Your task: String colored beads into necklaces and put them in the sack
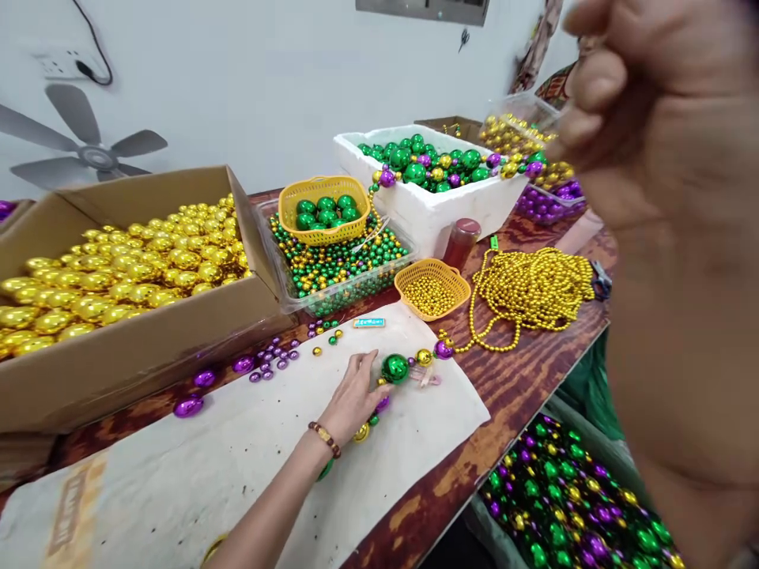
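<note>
Fingers (361,371) of your left hand (351,401) lie loosely spread and flat on the pale cloth sheet (195,466), their tips touching the strand just beside the large shiny green bead (394,368); they press on it rather than grip it. Your right hand (664,158) is raised close to the head camera, blurred, its fingers curled inward, and you cannot tell whether anything sits between them. That green bead is your landmark: it lies on the sheet near its far edge, strung in a line with a small gold bead (423,356) and a purple bead (443,348) just beyond it, while more of the strand runs back under your palm. From the purple bead a long chain of small gold beads (527,288) runs off and piles up well beyond. Loose purple beads (269,359) are scattered to the left of the green bead. You seem to be mid-stringing, steadying the strand; the next move likely calls for a firm pinch on the free end.
</note>
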A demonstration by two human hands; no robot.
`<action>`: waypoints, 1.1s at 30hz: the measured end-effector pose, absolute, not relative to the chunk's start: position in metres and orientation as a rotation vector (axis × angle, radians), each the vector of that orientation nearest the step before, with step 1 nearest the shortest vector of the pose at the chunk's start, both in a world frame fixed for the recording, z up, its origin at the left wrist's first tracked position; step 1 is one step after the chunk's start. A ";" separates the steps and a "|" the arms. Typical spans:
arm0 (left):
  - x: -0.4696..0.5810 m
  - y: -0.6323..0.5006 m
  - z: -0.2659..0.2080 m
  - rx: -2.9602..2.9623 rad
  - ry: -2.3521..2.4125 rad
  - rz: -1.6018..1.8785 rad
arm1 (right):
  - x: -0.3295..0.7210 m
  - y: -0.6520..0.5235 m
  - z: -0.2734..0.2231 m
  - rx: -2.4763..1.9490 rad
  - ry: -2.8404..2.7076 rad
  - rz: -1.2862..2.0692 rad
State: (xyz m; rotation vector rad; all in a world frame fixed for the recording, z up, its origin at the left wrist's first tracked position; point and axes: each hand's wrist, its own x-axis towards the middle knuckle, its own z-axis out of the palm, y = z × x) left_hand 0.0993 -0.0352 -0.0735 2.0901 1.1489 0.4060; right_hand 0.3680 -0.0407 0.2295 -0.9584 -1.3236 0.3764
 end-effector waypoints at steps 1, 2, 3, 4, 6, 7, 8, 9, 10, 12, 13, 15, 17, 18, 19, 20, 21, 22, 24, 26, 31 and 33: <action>0.100 -0.040 -0.074 2.074 1.150 0.384 | 0.357 -0.034 0.239 -0.892 -1.350 0.405; 0.101 -0.046 -0.074 2.071 1.139 0.362 | 0.348 -0.028 0.248 -0.844 -1.356 0.430; 0.102 -0.051 -0.074 2.084 1.119 0.343 | 0.340 -0.022 0.255 -0.822 -1.343 0.448; 0.104 -0.057 -0.073 2.109 1.095 0.330 | 0.333 -0.017 0.261 -0.823 -1.325 0.459; 0.109 -0.070 -0.070 2.172 1.059 0.319 | 0.319 -0.006 0.270 -0.794 -1.317 0.498; 0.112 -0.076 -0.068 2.197 1.054 0.318 | 0.312 -0.001 0.274 -0.761 -1.335 0.525; 0.115 -0.082 -0.066 2.217 1.054 0.316 | 0.303 0.003 0.276 -0.714 -1.371 0.556; 0.117 -0.087 -0.063 2.233 1.057 0.313 | 0.293 0.006 0.278 -0.671 -1.412 0.589; 0.119 -0.091 -0.061 2.250 1.061 0.314 | 0.282 0.008 0.278 -0.638 -1.454 0.625; 0.118 -0.098 -0.057 2.282 1.066 0.324 | 0.258 0.009 0.275 -0.583 -1.526 0.715; 0.115 -0.101 -0.056 2.297 1.070 0.334 | 0.246 0.009 0.272 -0.546 -1.554 0.781; 0.105 -0.103 -0.054 2.323 1.096 0.363 | 0.224 0.005 0.261 -0.468 -1.557 0.954; 0.088 -0.104 -0.051 2.328 1.151 0.416 | 0.207 0.001 0.247 -0.419 -1.514 1.145; 0.077 -0.104 -0.049 2.313 1.185 0.450 | 0.199 -0.001 0.239 -0.416 -1.487 1.227; 0.065 -0.103 -0.047 2.281 1.224 0.491 | 0.193 -0.003 0.231 -0.416 -1.461 1.293; 0.053 -0.102 -0.043 2.235 1.267 0.533 | 0.188 -0.004 0.223 -0.399 -1.442 1.347; 0.040 -0.101 -0.040 2.180 1.311 0.576 | 0.182 -0.005 0.215 -0.374 -1.432 1.391; 0.028 -0.099 -0.036 2.122 1.360 0.626 | 0.177 -0.006 0.207 -0.344 -1.423 1.428; 0.006 -0.097 -0.028 1.992 1.471 0.750 | 0.168 -0.006 0.194 -0.297 -1.419 1.494; -0.010 -0.094 -0.022 1.820 1.551 0.889 | 0.159 -0.006 0.182 -0.298 -1.419 1.560; -0.018 -0.089 -0.009 1.342 1.466 1.243 | 0.148 -0.008 0.152 -0.354 -1.433 1.750; -0.012 -0.085 -0.005 1.254 1.346 1.318 | 0.145 -0.007 0.137 -0.378 -1.450 1.787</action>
